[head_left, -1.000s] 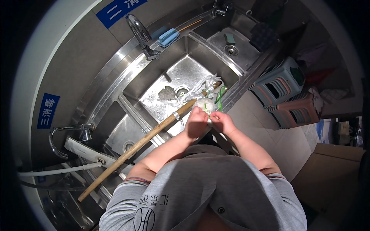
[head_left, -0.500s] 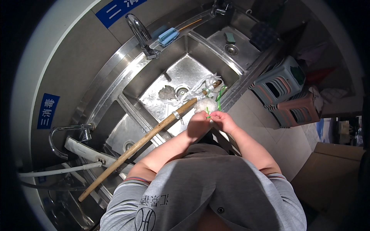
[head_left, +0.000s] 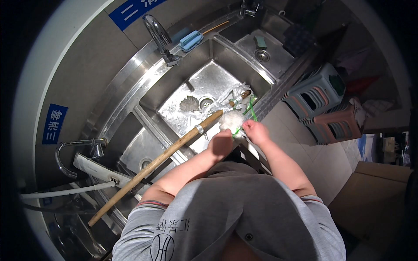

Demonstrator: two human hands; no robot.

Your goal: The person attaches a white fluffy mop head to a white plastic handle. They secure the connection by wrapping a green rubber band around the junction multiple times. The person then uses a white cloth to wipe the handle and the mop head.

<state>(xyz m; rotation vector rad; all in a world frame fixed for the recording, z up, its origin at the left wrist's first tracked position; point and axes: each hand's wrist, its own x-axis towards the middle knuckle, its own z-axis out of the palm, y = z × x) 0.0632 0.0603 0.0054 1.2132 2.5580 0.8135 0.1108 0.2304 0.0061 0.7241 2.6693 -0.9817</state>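
Green cord (head_left: 237, 132) shows at the lower edge of a white fluffy bundle (head_left: 232, 120), right between my two hands, near the front edge of a stainless-steel sink (head_left: 201, 55). My right hand (head_left: 257, 132) is closed, thumb and fingers pinching the cord, with a length of it trailing up past my knuckles. My left hand (head_left: 221, 142) is curled against the bundle's near side; I cannot tell whether its fingertips grip the cord or only press there.

A wooden pole (head_left: 167, 154) with a metal clamp (head_left: 199, 129) slants down to my left, its upper end beside the bundle. In the sink, a greyish clump (head_left: 189, 104) sits beside the drain (head_left: 206, 103), and white strips (head_left: 233, 93) lie around a short stick end (head_left: 237, 101). A light-blue brush (head_left: 190, 41) rests on the ledge behind, near the tap (head_left: 157, 34).
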